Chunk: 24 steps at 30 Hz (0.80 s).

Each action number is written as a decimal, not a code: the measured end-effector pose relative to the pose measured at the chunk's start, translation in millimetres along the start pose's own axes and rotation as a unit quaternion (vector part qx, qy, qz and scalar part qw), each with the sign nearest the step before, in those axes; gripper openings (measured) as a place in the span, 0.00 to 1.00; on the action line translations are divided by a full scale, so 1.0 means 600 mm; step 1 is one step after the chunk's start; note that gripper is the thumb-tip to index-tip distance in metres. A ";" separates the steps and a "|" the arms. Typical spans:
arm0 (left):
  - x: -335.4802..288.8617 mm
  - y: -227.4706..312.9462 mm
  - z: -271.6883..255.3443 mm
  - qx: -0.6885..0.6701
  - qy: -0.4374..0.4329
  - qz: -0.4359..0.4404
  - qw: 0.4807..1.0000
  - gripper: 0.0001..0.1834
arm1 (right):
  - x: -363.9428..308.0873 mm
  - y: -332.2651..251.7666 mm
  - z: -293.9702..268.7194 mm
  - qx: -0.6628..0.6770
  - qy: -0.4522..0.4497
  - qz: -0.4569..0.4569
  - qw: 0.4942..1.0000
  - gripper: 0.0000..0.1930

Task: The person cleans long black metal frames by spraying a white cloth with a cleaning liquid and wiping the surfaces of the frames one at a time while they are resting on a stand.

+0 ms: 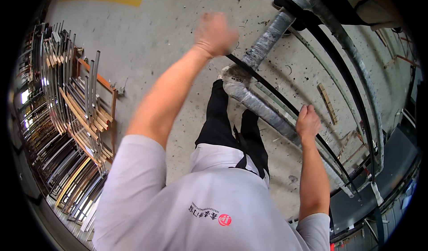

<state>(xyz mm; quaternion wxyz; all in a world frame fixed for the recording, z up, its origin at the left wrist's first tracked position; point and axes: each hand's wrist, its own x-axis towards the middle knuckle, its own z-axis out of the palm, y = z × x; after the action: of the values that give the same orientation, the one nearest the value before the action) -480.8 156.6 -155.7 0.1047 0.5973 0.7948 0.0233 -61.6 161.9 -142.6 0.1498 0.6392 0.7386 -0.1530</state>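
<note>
We see both our arms stretched forward over the concrete floor [169, 10]. Our left hand [216, 34] is at 12 o'clock, and it is blurred. Its fingers look curled like a loose fist, just beside the upper end of a thin black bar [272, 87]; we cannot tell if they have hold of it. Our right hand [308, 122] is at 3 o'clock, with the fingers folded closed around this same bar. The bar runs in a slant from a little after 12 o'clock down to 4 o'clock.

Behind the bar there is a frame wrapped in clear film [267, 110]. Its near corner is at 1 o'clock, and the bar crosses in front of it there. From this corner, one wrapped side goes up toward 1 o'clock and another goes down toward 4 o'clock. Further out, a thicker black bar [332, 49] bends from 1 o'clock to 4 o'clock. A short wooden strip [327, 103] lies on the floor shortly before 3 o'clock, between the two bars.

Another person in dark clothes [334, 1] stands between 1 and 2 o'clock. At 9 o'clock a rack holds many metal profiles [92, 83] and wooden pieces.
</note>
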 end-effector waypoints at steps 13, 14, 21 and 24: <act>-0.094 -0.115 0.080 -0.731 -0.075 -0.262 0.626 0.20 | 0.003 0.007 0.003 0.040 -0.014 -0.014 0.999 0.25; -0.097 -0.109 0.072 -0.735 -0.072 -0.266 0.619 0.20 | 0.002 0.003 0.002 0.060 -0.015 -0.010 0.998 0.26; -0.105 -0.108 0.076 -0.744 -0.061 -0.268 0.609 0.17 | 0.031 -0.209 0.000 0.140 0.159 -0.195 0.958 0.37; -0.106 -0.106 0.078 -0.748 -0.051 -0.273 0.603 0.18 | 0.045 -0.306 -0.015 0.160 0.145 -0.209 0.954 0.36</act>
<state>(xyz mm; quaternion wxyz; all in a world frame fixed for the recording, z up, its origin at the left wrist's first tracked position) -515.1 73.5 -203.1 0.5566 0.0657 0.6196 0.5495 -247.4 164.7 -139.4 -0.0985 0.5018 0.8352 -0.2022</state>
